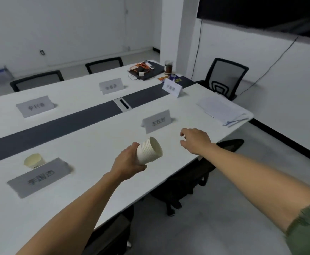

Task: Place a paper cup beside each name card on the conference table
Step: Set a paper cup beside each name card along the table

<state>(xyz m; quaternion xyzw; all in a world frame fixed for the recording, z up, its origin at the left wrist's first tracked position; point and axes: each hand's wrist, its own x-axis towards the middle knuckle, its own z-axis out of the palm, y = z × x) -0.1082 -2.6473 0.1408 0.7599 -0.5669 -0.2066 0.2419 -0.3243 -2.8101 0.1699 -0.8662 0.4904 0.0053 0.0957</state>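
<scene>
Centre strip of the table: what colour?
Dark grey centre strip, clearest in the head view.

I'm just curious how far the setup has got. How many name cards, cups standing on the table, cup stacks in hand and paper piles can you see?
Name cards: 5
Cups standing on the table: 1
Cup stacks held in the left hand: 1
Paper piles: 1
Total: 8

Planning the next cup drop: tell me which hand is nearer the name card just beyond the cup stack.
Right. The right hand hovers open just right of and below that name card. The left hand, gripping the cup stack, sits farther back toward the person, below the card.
</scene>
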